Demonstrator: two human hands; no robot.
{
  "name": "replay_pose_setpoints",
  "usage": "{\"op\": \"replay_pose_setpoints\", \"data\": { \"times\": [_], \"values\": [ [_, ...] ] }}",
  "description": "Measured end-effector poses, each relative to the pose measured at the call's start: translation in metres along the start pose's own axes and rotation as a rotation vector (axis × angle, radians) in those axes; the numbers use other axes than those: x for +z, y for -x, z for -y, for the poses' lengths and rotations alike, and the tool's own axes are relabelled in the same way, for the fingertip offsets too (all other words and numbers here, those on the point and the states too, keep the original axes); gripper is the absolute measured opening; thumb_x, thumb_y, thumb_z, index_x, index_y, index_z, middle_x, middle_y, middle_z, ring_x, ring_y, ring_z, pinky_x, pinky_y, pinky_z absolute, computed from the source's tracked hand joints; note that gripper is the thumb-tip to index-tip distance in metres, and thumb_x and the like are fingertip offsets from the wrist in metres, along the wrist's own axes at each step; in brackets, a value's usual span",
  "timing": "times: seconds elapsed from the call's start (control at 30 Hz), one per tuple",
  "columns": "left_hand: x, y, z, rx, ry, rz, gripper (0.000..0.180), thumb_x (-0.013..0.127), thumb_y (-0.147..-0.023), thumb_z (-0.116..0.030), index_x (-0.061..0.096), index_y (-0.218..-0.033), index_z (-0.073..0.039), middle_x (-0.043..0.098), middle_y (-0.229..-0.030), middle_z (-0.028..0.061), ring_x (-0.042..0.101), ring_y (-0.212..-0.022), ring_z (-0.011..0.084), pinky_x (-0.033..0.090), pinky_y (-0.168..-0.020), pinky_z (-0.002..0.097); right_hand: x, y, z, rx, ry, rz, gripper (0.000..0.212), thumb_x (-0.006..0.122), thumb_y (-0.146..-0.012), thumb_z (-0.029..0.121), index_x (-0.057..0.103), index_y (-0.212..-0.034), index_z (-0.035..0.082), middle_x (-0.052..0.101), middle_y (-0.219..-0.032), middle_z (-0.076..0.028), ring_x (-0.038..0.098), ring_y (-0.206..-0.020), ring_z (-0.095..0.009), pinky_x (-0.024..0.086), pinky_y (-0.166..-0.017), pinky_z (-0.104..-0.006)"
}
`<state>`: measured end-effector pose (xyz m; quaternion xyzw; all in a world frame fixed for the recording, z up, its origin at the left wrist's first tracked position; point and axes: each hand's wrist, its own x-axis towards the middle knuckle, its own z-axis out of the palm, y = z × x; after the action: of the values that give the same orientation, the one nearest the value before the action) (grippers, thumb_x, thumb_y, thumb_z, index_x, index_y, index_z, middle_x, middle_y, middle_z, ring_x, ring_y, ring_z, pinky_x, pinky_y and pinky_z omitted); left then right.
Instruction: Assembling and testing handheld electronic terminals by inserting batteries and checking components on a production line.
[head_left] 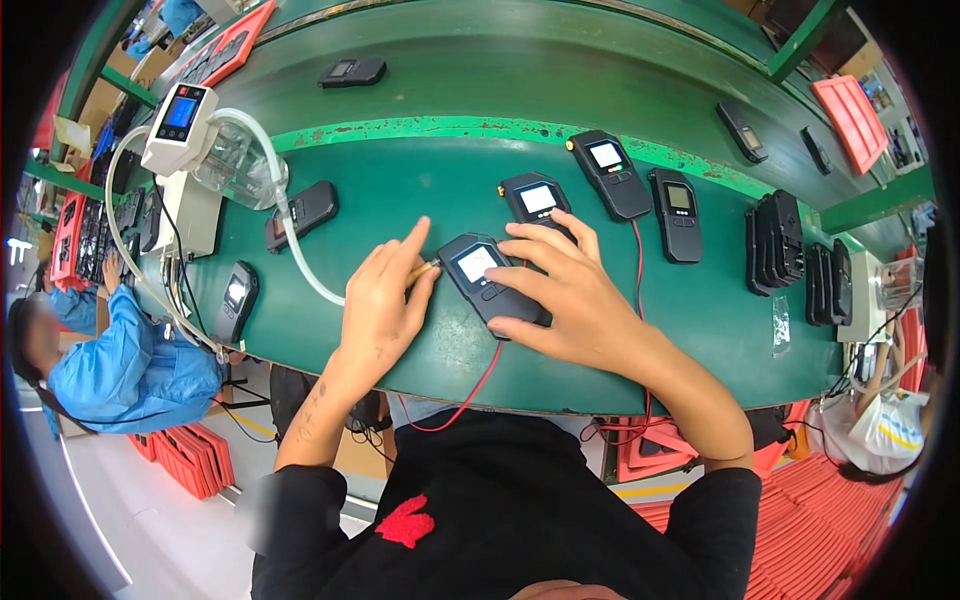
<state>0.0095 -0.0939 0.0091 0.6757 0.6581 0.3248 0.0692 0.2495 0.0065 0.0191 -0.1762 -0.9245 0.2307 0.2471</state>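
A black handheld meter (490,285) with a lit white screen lies tilted on the green bench in front of me. My right hand (565,290) grips it from the right, fingers over its face and thumb along its lower edge. At its upper left corner, my left hand (385,300) pinches a small brass-coloured fitting (422,270), the index finger stretched out past it. A clear hose (300,245) runs into the left hand; its end is hidden there. Just beyond my right fingers lies a second lit meter (537,197). A red wire (480,385) trails from the held meter over the bench edge.
More meters lie at the back, one lit (610,170), with stacked ones (775,245) at right. On the left stand a white pump-like unit with a blue display (180,125) and two loose meters. A person in blue (135,365) sits at left. Red trays (190,460) rest below.
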Motion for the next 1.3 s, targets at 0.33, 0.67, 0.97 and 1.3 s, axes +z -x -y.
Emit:
{"op": "replay_pose_setpoints", "data": {
  "times": [0.33, 0.67, 0.97, 1.3],
  "values": [
    [-0.019, -0.055, 0.006, 0.237, -0.165, 0.226, 0.034, 0.074, -0.085, -0.001, 0.072, -0.118, -0.003, 0.064, -0.091, 0.0108, 0.063, -0.089, 0.0321, 0.05, -0.082, 0.0451, -0.003, -0.007, -0.014, -0.046, 0.057, -0.174, 0.043, 0.085, -0.085, 0.031, 0.074, -0.12, 0.008, 0.068, -0.127, -0.014, 0.06, -0.131, -0.031, 0.042, -0.114, -0.0507],
    [0.014, -0.112, 0.01, 0.277, -0.029, 0.426, 0.021, 0.065, -0.096, -0.012, 0.072, -0.112, 0.0, 0.064, -0.094, 0.0158, 0.063, -0.089, 0.0346, 0.051, -0.081, 0.0439, 0.016, -0.002, -0.017, 0.377, 0.242, -0.288, 0.066, 0.082, -0.088, 0.019, 0.052, -0.143, 0.0, 0.07, -0.107, -0.015, 0.07, -0.095, -0.028, 0.058, -0.079, -0.036],
    [0.028, -0.099, 0.0, -0.231, 0.596, 0.235, 0.026, 0.06, -0.107, -0.025, 0.067, -0.112, 0.0, 0.066, -0.088, 0.006, 0.06, -0.072, 0.0115, 0.049, -0.065, 0.0283, 0.011, -0.009, -0.03, 0.477, -0.802, -0.441, 0.049, 0.072, -0.099, 0.009, 0.051, -0.142, 0.0, 0.07, -0.118, -0.01, 0.067, -0.106, -0.015, 0.053, -0.092, -0.0323],
    [0.021, -0.089, -0.013, -0.331, 0.994, 0.308, 0.03, 0.058, -0.111, -0.028, 0.061, -0.122, -0.001, 0.063, -0.077, 0.0017, 0.053, -0.063, 0.0054, 0.042, -0.058, 0.0217, -0.011, -0.008, -0.017, 0.591, -0.6, -0.121, 0.037, 0.061, -0.107, 0.029, 0.058, -0.131, 0.001, 0.07, -0.108, -0.009, 0.067, -0.096, -0.014, 0.053, -0.079, -0.033]
  ]
}}
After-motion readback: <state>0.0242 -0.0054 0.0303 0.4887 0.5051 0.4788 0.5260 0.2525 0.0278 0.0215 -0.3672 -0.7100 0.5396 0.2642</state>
